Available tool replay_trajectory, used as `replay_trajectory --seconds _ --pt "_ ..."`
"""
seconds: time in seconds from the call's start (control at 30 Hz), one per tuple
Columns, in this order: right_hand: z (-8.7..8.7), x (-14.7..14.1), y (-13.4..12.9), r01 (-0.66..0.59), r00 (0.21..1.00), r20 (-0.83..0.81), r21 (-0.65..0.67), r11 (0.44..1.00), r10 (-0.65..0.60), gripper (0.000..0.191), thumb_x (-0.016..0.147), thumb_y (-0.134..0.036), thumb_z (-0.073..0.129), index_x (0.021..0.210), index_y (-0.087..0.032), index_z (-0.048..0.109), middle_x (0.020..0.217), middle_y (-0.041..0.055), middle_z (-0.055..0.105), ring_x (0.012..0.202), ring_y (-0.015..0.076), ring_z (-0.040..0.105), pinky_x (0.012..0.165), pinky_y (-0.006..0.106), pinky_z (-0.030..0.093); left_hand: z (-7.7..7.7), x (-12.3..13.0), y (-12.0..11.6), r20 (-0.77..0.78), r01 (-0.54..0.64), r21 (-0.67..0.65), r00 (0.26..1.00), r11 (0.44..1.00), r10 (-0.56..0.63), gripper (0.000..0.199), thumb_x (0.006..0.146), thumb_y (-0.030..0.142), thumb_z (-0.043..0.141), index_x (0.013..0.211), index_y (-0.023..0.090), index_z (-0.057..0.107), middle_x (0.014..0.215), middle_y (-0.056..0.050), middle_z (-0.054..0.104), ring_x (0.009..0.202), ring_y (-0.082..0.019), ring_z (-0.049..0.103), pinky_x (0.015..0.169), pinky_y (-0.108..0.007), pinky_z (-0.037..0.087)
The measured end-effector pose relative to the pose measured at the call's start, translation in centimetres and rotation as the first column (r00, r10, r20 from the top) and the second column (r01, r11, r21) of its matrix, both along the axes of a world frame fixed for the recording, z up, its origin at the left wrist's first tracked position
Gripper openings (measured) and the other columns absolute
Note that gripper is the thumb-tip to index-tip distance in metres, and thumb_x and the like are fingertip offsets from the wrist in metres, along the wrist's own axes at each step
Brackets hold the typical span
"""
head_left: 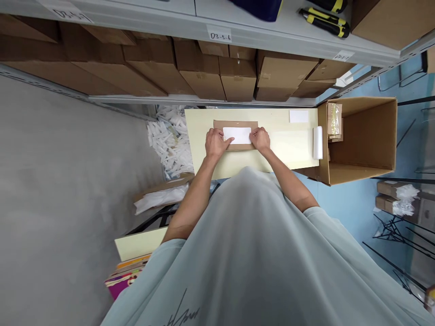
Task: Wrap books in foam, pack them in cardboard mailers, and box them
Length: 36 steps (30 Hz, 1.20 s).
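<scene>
A flat brown cardboard box [238, 123] lies on a pale yellow board [285, 151] in front of me. Over its top is a blank white label [237, 132], held by its two ends. My left hand [216, 144] is closed at the label's left end, its thumb laid across the lower left corner and its fingers curled near the box's left edge. My right hand [260, 138] pinches the right end between thumb and fingers. Whether the label's underside is stuck to the cardboard, I cannot tell.
Right of the board stands an open carton [363, 140] with small taped boxes inside. A white roll [317, 142] and a white slip [298, 116] lie on the board. Shelves of brown boxes [238, 68] run behind. Crumpled paper strips [171, 140] heap at left.
</scene>
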State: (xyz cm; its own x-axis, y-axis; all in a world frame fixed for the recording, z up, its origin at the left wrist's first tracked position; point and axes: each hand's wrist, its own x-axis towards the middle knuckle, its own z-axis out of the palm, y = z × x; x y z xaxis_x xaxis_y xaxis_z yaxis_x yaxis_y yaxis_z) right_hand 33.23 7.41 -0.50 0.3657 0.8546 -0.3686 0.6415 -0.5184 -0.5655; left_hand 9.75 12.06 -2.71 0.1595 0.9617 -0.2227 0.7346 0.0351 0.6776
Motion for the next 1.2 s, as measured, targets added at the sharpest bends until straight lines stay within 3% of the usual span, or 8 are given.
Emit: replay_trajectory --seconds 0.13,0.23,0.33,0.47,0.63,0.83,1.03,1.2 --pt "0.3 -0.2 -0.7 -0.045 0.998 0.037 0.04 0.998 0.044 0.022 0.107 -0.031 0.055 0.113 -0.019 0.072 0.127 0.0203 0.071 0.119 0.0383 0.068 0.109 0.058 0.06 0.0 0.2 -0.2 0.019 -0.117 -0.024 0.993 0.993 0.118 0.042 0.094 0.047 0.087 0.117 0.02 0.064 0.127 -0.019 0.068 0.13 -0.042 0.065 0.121 -0.059 0.05" --pt "1.3 -1.4 -2.0 -0.225 0.97 0.117 0.122 0.967 0.211 0.041 0.113 -0.033 0.044 0.138 -0.011 0.068 0.147 0.0271 0.065 0.141 0.0428 0.058 0.123 0.064 0.048 0.8 0.5 -0.7 0.011 -0.113 0.023 0.994 0.993 0.112 0.049 0.106 0.046 0.07 0.141 0.015 0.06 0.146 -0.026 0.065 0.14 -0.043 0.062 0.125 -0.061 0.047" --pt "2.0 -3.0 -3.0 -0.433 0.894 0.176 0.109 0.895 0.411 0.058 0.118 -0.038 0.036 0.164 -0.009 0.054 0.176 0.0244 0.046 0.166 0.0397 0.038 0.138 0.061 0.033 2.0 1.3 -2.0 0.008 0.122 0.08 0.992 0.989 -0.123 0.055 0.112 0.042 0.048 0.159 0.015 0.057 0.169 -0.024 0.055 0.162 -0.043 0.046 0.136 -0.062 0.034" --pt "1.7 -4.3 -3.3 -0.546 0.823 0.2 0.023 0.837 0.532 0.068 0.119 -0.041 0.027 0.18 -0.011 0.034 0.19 0.0137 0.028 0.18 0.0308 0.016 0.147 0.054 0.014 2.7 2.6 -3.7 -0.015 0.424 0.056 0.905 0.904 -0.424 0.068 0.113 0.036 0.032 0.177 0.016 0.043 0.187 -0.013 0.036 0.178 -0.033 0.021 0.146 -0.058 0.011" --pt "0.8 -3.3 -3.0 -0.527 0.831 0.214 0.007 0.85 0.514 0.073 0.119 -0.042 0.025 0.182 -0.006 0.027 0.191 0.0141 0.021 0.18 0.0295 0.014 0.148 0.053 0.009 1.6 2.4 -3.5 -0.093 0.333 0.015 0.939 0.943 -0.331 0.074 0.113 0.039 0.031 0.182 0.012 0.032 0.19 -0.014 0.024 0.18 -0.033 0.01 0.147 -0.06 -0.001" --pt "0.7 -1.6 -3.4 -0.43 0.878 0.232 -0.003 0.903 0.419 0.069 0.12 -0.046 0.025 0.183 -0.018 0.03 0.193 0.0122 0.016 0.181 0.0304 0.011 0.146 0.061 0.008 1.3 1.1 -2.7 -0.13 0.204 0.01 0.971 0.979 -0.201 0.072 0.115 0.042 0.031 0.182 0.016 0.032 0.192 -0.013 0.017 0.18 -0.032 -0.004 0.145 -0.065 -0.006" --pt "1.0 -3.3 -3.2 -0.417 0.87 0.281 -0.02 0.909 0.405 0.069 0.119 -0.041 0.033 0.184 -0.018 0.029 0.193 0.0144 0.012 0.181 0.0322 0.007 0.145 0.063 0.007 2.1 3.2 -4.1 -0.082 0.316 0.025 0.946 0.948 -0.313 0.072 0.112 0.045 0.043 0.182 0.024 0.038 0.192 -0.007 0.015 0.18 -0.035 -0.006 0.143 -0.071 -0.011" --pt "0.7 -3.7 -2.7 -0.405 0.878 0.273 -0.01 0.914 0.392 0.064 0.119 -0.035 0.033 0.182 -0.024 0.036 0.193 0.0108 0.015 0.181 0.0327 0.007 0.145 0.066 0.008 1.6 4.7 -4.7 -0.088 0.285 0.002 0.955 0.959 -0.284 0.068 0.114 0.043 0.038 0.181 0.029 0.039 0.192 -0.004 0.02 0.18 -0.037 -0.004 0.143 -0.073 -0.009"
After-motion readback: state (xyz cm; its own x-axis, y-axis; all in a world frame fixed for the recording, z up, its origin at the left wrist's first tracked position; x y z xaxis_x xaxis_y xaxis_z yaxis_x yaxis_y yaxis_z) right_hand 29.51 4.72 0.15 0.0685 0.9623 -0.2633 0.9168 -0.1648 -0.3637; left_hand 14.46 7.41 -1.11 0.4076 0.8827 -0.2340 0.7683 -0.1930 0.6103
